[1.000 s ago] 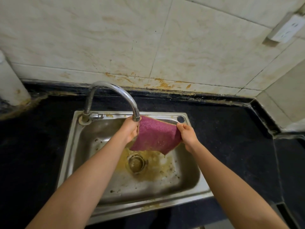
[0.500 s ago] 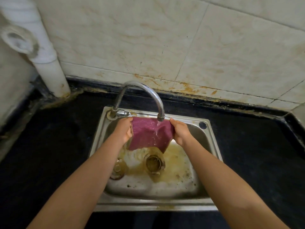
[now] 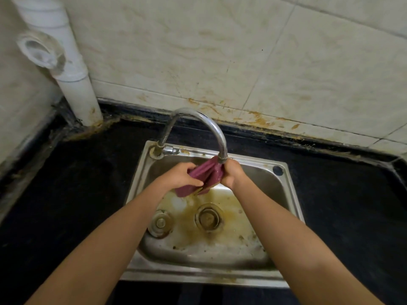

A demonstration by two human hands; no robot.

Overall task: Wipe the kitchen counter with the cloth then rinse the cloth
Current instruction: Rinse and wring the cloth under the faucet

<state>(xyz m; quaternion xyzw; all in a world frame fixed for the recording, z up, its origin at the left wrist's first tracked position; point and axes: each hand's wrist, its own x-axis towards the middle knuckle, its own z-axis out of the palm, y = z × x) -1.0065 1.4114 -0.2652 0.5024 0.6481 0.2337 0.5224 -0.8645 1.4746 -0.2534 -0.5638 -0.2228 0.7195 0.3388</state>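
A magenta cloth is bunched up right under the spout of the curved chrome tap, above the steel sink. My left hand grips its left side and my right hand grips its right side. The two hands are close together, with the cloth folded between them. Water wets the cloth at the spout. The black counter surrounds the sink.
The sink basin is stained yellow-brown, with a drain in the middle and a loose metal plug to its left. A white pipe stands at the back left corner. A tiled wall rises behind the counter.
My hands have come together, so the cloth that hung spread out under the tap is now bunched between them. The view shifted, with the sink now lower and further right.
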